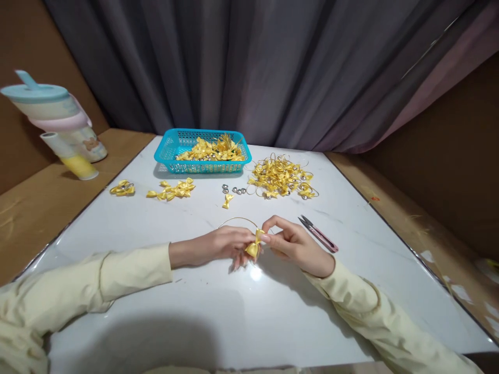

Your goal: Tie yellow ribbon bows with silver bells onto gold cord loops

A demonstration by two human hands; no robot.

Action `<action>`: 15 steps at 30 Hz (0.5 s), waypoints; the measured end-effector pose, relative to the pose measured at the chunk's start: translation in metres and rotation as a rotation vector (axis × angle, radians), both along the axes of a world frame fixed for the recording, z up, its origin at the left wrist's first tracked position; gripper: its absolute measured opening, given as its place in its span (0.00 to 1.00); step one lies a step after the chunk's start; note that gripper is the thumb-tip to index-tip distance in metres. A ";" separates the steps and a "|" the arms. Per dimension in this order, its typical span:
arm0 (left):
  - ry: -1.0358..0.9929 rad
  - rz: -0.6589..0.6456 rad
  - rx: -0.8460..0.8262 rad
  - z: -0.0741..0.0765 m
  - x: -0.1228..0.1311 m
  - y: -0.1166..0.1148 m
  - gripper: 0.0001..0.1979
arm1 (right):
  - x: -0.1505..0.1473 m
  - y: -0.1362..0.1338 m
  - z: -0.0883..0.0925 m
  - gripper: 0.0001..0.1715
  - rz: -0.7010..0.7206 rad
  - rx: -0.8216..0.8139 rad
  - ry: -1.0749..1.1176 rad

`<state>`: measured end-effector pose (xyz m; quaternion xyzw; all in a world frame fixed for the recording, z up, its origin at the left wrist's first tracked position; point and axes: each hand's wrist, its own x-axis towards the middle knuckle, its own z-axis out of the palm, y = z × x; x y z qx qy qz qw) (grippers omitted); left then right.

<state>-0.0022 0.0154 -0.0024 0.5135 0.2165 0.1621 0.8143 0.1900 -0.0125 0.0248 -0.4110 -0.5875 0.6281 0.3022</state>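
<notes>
"Where's the grip?"
"Just below frame centre: left hand [220, 244] and right hand [299, 247] both pinch the yellow bow [253, 250]."
"Risk?"
"The thin gold cord [242, 218] might slip or twist, should either pinch loosen."

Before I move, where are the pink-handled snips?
In the head view, the snips lie on the white tabletop just right of the right hand, nearer the camera than the heap of yellow bows.
</notes>
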 end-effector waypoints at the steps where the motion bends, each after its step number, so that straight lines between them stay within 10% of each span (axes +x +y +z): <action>1: -0.027 -0.001 -0.065 -0.002 0.000 0.002 0.14 | 0.000 0.000 0.000 0.17 -0.017 -0.007 0.023; 15: -0.112 -0.259 -0.588 -0.007 -0.002 -0.002 0.13 | -0.007 -0.008 -0.001 0.18 -0.060 0.022 0.075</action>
